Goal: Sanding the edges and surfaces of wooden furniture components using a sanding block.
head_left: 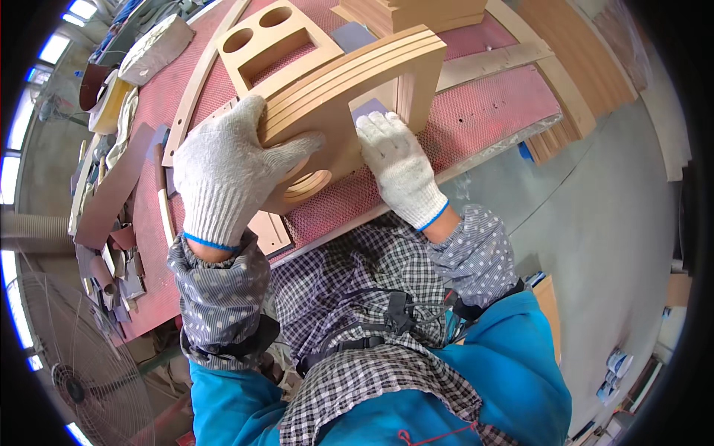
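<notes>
A stack of thick wooden panels (335,123) stands tilted on its edge on the red mesh-covered table, with a rectangular cutout and a round hole through it. My left hand (227,160), in a white knit glove, grips its left end, the thumb across the near face. At the cutout is my right hand (398,163), gloved too, its fingers together and bent over the lower edge. A grey-purple patch (368,109) shows by those fingertips; whether they hold it I cannot tell. Behind lies another wooden panel (323,44) with two round holes and a rectangular opening.
The red mesh tabletop (491,111) ends in a pale edge before me. More wooden boards (573,52) are stacked at the far right. Sandpaper strips (115,197) and scraps crowd the left side. A wire-caged fan (71,383) stands at the lower left.
</notes>
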`<action>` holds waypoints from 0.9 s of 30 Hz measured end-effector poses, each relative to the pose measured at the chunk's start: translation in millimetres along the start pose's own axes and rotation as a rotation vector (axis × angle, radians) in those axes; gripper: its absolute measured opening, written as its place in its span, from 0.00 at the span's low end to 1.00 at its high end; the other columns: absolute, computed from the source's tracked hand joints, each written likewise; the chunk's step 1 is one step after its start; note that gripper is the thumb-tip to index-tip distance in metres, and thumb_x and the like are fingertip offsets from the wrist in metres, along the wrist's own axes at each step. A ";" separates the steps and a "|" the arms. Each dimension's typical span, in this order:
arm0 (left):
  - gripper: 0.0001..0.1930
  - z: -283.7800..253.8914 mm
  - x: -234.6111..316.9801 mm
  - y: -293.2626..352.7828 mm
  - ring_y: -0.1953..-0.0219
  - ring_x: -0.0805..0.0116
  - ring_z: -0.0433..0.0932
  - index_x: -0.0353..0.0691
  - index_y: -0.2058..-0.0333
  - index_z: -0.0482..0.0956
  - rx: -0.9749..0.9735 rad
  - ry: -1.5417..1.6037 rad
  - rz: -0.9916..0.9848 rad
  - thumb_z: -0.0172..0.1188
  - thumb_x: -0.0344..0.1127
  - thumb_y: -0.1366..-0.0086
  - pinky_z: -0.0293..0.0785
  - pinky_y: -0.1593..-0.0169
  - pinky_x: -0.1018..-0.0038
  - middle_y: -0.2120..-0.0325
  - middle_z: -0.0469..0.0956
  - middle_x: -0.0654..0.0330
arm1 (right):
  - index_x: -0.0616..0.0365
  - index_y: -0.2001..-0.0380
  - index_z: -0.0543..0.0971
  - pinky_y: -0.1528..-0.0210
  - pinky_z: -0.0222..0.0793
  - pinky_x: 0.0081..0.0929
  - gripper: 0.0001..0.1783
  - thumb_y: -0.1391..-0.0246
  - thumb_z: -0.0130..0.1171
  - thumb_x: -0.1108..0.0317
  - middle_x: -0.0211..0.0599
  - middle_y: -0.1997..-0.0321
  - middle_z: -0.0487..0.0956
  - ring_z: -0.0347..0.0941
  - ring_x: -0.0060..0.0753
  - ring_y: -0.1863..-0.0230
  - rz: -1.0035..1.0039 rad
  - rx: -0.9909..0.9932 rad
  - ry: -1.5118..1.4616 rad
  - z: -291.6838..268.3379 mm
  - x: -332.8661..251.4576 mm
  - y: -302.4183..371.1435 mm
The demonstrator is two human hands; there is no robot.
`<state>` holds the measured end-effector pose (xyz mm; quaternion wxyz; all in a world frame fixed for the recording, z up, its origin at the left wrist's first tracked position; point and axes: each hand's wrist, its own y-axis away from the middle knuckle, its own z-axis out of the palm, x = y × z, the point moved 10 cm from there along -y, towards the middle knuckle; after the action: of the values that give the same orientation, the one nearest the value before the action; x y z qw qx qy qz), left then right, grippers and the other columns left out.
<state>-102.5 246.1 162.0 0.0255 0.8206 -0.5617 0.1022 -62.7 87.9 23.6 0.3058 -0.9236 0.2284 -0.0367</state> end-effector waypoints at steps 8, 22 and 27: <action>0.26 -3.4 -7.5 0.6 0.73 0.66 0.89 0.40 0.59 0.88 0.046 0.091 0.013 0.80 0.57 0.44 0.83 0.65 0.67 0.74 0.88 0.55 | 0.60 0.32 0.73 0.33 0.77 0.47 0.34 0.43 0.65 0.67 0.48 0.41 0.81 0.80 0.50 0.39 0.255 -0.009 -0.119 -27.7 17.3 17.2; 0.28 -6.6 -0.7 3.9 0.70 0.63 0.88 0.39 0.60 0.87 0.076 0.053 0.044 0.80 0.59 0.46 0.82 0.64 0.64 0.72 0.87 0.53 | 0.58 0.27 0.66 0.68 0.84 0.49 0.36 0.34 0.60 0.59 0.54 0.61 0.83 0.85 0.56 0.70 0.423 -0.192 -0.293 -23.5 36.1 11.5; 0.28 -3.4 -5.2 2.7 0.70 0.61 0.88 0.40 0.57 0.88 0.040 0.017 0.020 0.80 0.58 0.46 0.82 0.63 0.63 0.71 0.88 0.52 | 0.59 0.28 0.66 0.62 0.83 0.54 0.34 0.34 0.60 0.64 0.62 0.55 0.83 0.85 0.64 0.62 0.426 -0.411 -0.356 -2.2 25.0 -11.9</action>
<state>-107.3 250.4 164.1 0.0129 0.8144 -0.5675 0.1205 -36.1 84.0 30.6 0.1494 -0.8894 0.3616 0.2366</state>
